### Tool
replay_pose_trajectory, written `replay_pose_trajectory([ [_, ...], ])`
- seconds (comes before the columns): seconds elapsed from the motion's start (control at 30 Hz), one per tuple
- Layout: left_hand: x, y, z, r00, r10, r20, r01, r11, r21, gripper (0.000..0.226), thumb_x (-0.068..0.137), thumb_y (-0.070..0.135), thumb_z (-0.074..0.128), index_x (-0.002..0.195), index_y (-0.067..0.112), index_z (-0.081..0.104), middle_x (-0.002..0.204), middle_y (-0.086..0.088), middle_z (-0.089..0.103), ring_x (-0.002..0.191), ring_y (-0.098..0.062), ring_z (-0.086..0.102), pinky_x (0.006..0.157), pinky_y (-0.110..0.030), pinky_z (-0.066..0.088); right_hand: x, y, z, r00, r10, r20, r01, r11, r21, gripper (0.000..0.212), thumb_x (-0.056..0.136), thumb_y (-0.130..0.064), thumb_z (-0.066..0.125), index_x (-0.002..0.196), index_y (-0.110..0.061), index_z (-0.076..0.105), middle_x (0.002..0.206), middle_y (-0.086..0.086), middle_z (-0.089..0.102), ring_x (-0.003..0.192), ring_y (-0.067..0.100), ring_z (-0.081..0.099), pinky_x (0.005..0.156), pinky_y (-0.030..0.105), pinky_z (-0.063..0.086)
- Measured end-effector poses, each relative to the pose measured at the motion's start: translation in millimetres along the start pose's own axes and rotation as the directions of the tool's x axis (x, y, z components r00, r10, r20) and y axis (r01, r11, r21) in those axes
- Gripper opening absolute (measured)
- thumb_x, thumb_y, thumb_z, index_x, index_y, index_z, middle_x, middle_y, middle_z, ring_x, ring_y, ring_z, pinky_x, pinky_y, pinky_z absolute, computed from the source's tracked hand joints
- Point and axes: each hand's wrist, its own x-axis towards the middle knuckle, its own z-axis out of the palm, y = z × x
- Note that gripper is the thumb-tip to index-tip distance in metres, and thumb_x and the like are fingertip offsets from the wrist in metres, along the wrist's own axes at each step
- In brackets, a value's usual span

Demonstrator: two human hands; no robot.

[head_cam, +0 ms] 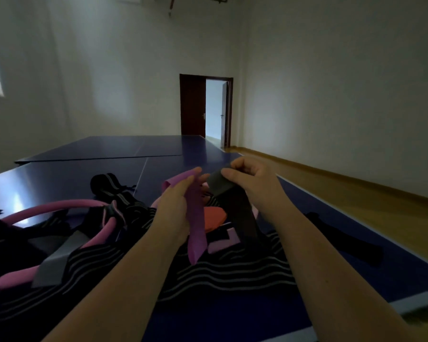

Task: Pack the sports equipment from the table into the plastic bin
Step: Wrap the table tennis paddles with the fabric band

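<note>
My left hand [174,203] holds a purple resistance band [195,233] that hangs down over the table. My right hand [251,180] pinches the top of a dark grey band [242,213], lifted beside the purple one. Both hands are raised above a heap of gear on the blue table-tennis table [84,169]: black wraps with grey stripes [232,272], a pink pilates ring [59,208], an orange item [214,217] and a pale pink band [223,243]. No plastic bin is in view.
A black band [344,240] lies flat near the table's right edge. A second table half [124,146] stands behind. Wooden floor [356,193] runs along the right, with an open door [213,109] at the far wall.
</note>
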Motion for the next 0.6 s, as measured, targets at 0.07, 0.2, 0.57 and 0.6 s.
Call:
replay_pose_trajectory([
  [0.07, -12, 13, -6, 0.999, 0.043, 0.022, -0.043, 0.999, 0.03, 0.03, 0.101, 0.021, 0.05, 0.116, 0.001, 0.066, 0.1, -0.015, 0.073, 0.09, -0.029, 0.068, 0.086, -0.043, 0.056, -3, -15, 18, 1.0, -0.013, 0.015, 0.013, 1.0, 0.019, 0.012, 0.088, -0.021, 0.072, 0.077, -0.018, 0.067, 0.069, -0.011, 0.064, 0.071, 0.003, 0.06, 0.07, 0.023, 0.05],
  [0.2, -33, 35, -18, 0.993, 0.068, 0.099, -0.076, 0.994, 0.081, 0.037, 0.095, 0.037, 0.054, 0.11, 0.007, 0.068, 0.099, -0.014, 0.073, 0.095, -0.028, 0.068, 0.092, -0.045, 0.051, -10, -40, 51, 0.999, 0.037, 0.002, -0.037, 0.992, 0.122, 0.015, 0.085, -0.03, 0.074, 0.079, -0.017, 0.069, 0.084, 0.006, 0.071, 0.081, 0.014, 0.067, 0.083, 0.039, 0.057],
  [0.57, -71, 90, -73, 0.937, 0.316, 0.151, -0.35, 0.841, 0.412, 0.029, 0.093, 0.004, 0.061, 0.12, 0.013, 0.068, 0.107, -0.009, 0.075, 0.1, -0.024, 0.072, 0.084, -0.036, 0.058, -14, -74, 127, 0.996, -0.064, -0.062, 0.066, 0.997, 0.037, 0.04, 0.088, -0.036, 0.071, 0.068, -0.006, 0.055, 0.062, 0.004, 0.048, 0.058, 0.008, 0.047, 0.06, 0.024, 0.044],
  [0.6, -71, 93, -79, 0.935, 0.34, 0.099, -0.349, 0.835, 0.426, 0.025, 0.094, 0.006, 0.061, 0.116, 0.015, 0.07, 0.103, -0.007, 0.076, 0.096, -0.023, 0.073, 0.079, -0.034, 0.058, -16, -73, 133, 0.998, -0.067, -0.015, 0.067, 0.997, 0.041, 0.045, 0.089, -0.039, 0.07, 0.069, -0.001, 0.055, 0.064, 0.008, 0.046, 0.06, 0.012, 0.045, 0.062, 0.028, 0.043],
])
